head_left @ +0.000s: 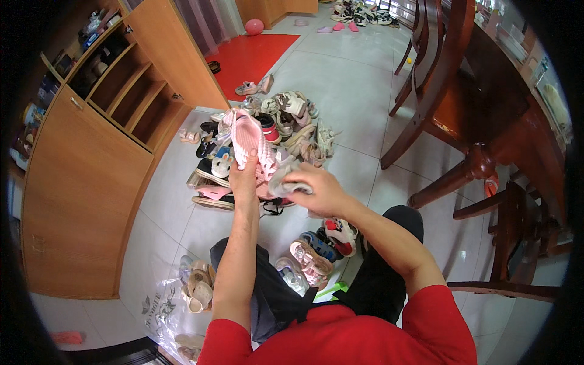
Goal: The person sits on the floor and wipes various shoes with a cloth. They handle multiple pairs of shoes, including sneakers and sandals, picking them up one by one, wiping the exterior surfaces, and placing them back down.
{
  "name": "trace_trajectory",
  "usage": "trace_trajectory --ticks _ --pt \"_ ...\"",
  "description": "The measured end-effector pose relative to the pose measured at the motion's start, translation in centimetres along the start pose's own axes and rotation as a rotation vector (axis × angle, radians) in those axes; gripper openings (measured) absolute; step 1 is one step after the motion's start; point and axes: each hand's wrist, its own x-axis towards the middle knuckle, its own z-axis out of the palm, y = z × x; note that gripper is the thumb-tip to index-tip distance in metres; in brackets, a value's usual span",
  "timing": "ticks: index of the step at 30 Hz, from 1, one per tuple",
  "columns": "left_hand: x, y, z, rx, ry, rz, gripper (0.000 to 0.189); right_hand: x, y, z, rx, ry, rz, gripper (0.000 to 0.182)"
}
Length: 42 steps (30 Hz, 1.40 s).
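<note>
My left hand (244, 175) grips a pink slip-on shoe (248, 137) with a woven-looking white and pink rim, its opening turned up towards me. Close by on the right, my right hand (317, 189) is closed on a crumpled greyish-white cloth (289, 180), a little blurred. Below and beyond both hands lies a large heap of shoes (292, 107) on the tiled floor. Between my knees stand more shoes, among them a pink sandal (310, 258), a blue sandal (319, 244) and a white and red shoe (340, 232).
A wooden shoe cabinet (86, 182) with an open door (178, 50) stands left. Beige shoes (199, 289) lie beside a clear plastic bag (162, 310) at lower left. Dark wooden chairs (433, 91) stand right. Farther off are a red mat (255, 59), a pink balloon (254, 27) and more shoes (360, 16).
</note>
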Motion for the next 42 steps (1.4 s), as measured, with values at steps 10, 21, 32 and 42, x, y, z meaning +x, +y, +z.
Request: trace_trajectory --ticks 10,21,32,42 --pt "-5.2 0.8 3.2 -0.106 -0.523 -0.072 0.060 2.7 4.4 -0.5 0.521 0.700 0.090 0.042" --pt "-3.7 -0.9 2.6 -0.520 -0.471 -0.326 0.048 2.0 2.7 0.5 0.039 0.659 0.067 0.040" --pt "-4.5 -0.9 3.4 -0.313 -0.427 -0.314 0.050 2.7 1.0 -1.1 -0.452 0.627 -0.082 0.041" --pt "-5.3 -1.4 2.8 -0.153 -0.494 -0.328 0.060 1.9 1.1 -1.5 -0.486 0.591 -0.206 0.037"
